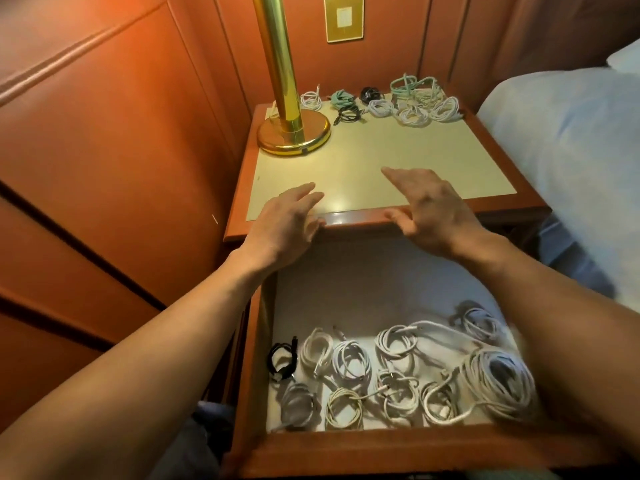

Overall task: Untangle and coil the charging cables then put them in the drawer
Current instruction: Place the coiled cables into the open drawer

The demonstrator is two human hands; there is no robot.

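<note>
While both hands hover with fingers spread and holding nothing, the left hand (289, 220) sits over the front edge of the tabletop (381, 157), in front of the lamp (294, 133), and the right hand (433, 209) is level with it, further to the lamp's right. Whether the left fingertips touch the wooden rim I cannot tell. The cables (398, 102) not yet stowed lie beyond the hands, in a row that starts just beside the lamp's base and runs rightward along the back of the tabletop: white, green and black bundles, the largest heap furthest from the lamp. That row lies across the line of reach, so the right hand is nearer the big heap and the left is nearer the small bundles by the lamp. Nearer the person than the lamp, under the forearms, the drawer (346, 289) stands open with many coils (349, 365) in its front half.
</note>
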